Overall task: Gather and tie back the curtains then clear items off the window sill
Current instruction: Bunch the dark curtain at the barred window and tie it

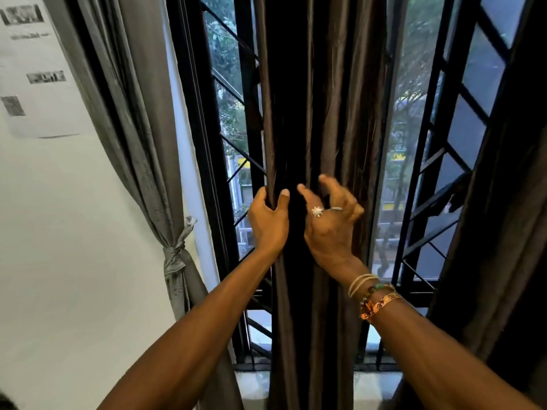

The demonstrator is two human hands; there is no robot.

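A dark brown curtain [319,99] hangs bunched in the middle of the window. My left hand [268,221] grips the curtain's left folds, thumb and fingers curled round the cloth. Just to its right, my right hand [328,220], with rings and wrist bands, has spread, bent fingers against the folds and holds no cloth that I can see. At the left a grey curtain [139,128] is gathered and knotted with a grey tie [177,253]. Another dark curtain [500,232] hangs at the right edge. A strip of pale window sill [254,386] shows at the bottom.
A black window frame with a diagonal metal grille [236,161] stands behind the curtains, with trees and a street outside. The white wall [59,232] at the left carries a paper sheet with blurred print [32,69].
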